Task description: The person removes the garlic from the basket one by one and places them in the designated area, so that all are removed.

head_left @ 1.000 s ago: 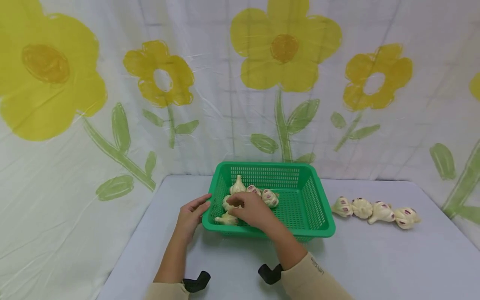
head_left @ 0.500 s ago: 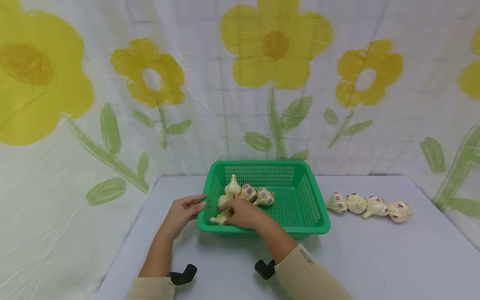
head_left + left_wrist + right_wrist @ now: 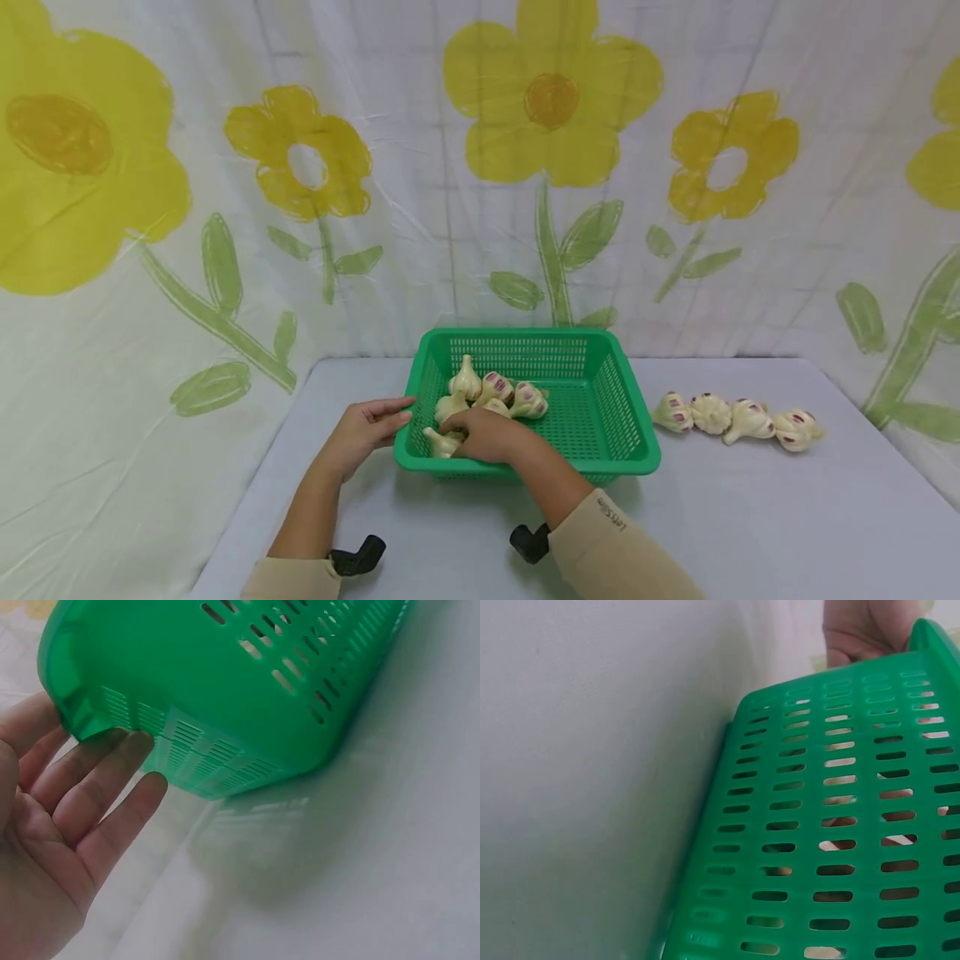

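Note:
A green plastic basket [image 3: 622, 465] stands on the white table. My right hand [image 3: 487, 435] reaches over its front wall and grips a garlic bulb [image 3: 441, 443] in the front left corner, the stem pointing up and left. Part of that bulb is hidden by the fingers. Several other garlic bulbs [image 3: 497, 387] sit close by in the basket's left half. Outside the left wall is my left hand [image 3: 363, 433], its extended fingers touching the rim. From the left wrist view, the left fingers [image 3: 105, 784] lie loosely under the rim. The basket wall [image 3: 832, 825] hides the right fingers in the right wrist view.
To the right of the basket, several garlic bulbs [image 3: 708, 414] lie in a row on the table [image 3: 750, 517]. Behind the table hangs a white cloth [image 3: 420, 275] painted with yellow flowers.
My right hand has gone lower into the basket and closed on the front left bulb, whose stem has turned upward. The left hand stays at the rim. The head view has shifted slightly.

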Demonstrator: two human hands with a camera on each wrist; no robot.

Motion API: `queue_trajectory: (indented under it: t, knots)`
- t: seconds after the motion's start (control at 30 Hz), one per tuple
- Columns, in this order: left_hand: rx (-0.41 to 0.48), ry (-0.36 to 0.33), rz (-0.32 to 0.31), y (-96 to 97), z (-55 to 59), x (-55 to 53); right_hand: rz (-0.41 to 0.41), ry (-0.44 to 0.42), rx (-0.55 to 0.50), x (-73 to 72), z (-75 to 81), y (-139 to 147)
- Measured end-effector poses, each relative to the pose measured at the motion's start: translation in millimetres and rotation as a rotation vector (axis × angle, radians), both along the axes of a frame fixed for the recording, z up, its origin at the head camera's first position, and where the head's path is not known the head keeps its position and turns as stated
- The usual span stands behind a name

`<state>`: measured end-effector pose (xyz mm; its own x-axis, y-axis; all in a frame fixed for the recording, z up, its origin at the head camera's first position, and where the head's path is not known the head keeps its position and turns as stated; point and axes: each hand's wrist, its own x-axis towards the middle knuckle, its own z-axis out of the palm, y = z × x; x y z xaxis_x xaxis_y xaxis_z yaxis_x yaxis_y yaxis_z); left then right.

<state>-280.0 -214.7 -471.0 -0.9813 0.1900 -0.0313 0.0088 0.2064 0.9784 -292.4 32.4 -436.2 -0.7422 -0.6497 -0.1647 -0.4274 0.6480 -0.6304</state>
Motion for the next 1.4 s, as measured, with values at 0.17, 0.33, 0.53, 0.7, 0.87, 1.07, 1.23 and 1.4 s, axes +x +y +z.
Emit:
queue_trajectory:
  t: [0.17, 0.33, 0.53, 0.7, 0.87, 1.07, 1.23, 1.4]
  knots:
    - [0.026, -0.021, 0.011, 3.4, -0.9, 0.3, 0.001, -0.007, 0.018, -1.9, -0.6, 2.0]
    - [0.029, -0.024, 0.014, 3.8, 0.3, -0.8, 0.015, -0.013, 0.015, -3.0, 0.2, 2.4]
    - [0.027, -0.018, 0.010, 2.2, 1.6, -2.2, -0.003, -0.002, 0.031, -2.7, 2.0, 1.3]
    - [0.025, -0.008, -0.007, 1.6, 1.3, -4.0, -0.010, -0.026, -0.013, -3.9, -0.2, 1.0]
    - [0.020, 0.008, -0.023, 0.8, -0.5, -6.1, 0.031, -0.006, -0.013, -5.5, -0.4, 0.3]
    - [0.029, 0.026, -0.033, -0.9, -2.9, -6.3, 0.050, -0.020, 0.078, -5.5, 0.3, -1.3]
    - [0.033, 0.025, -0.027, -2.4, -2.8, -2.9, 0.053, -0.062, 0.089, -5.2, -0.9, -3.4]
    - [0.020, 0.012, -0.026, -1.8, -2.9, -2.4, 0.027, -0.066, 0.079, -2.6, -1.6, -2.5]
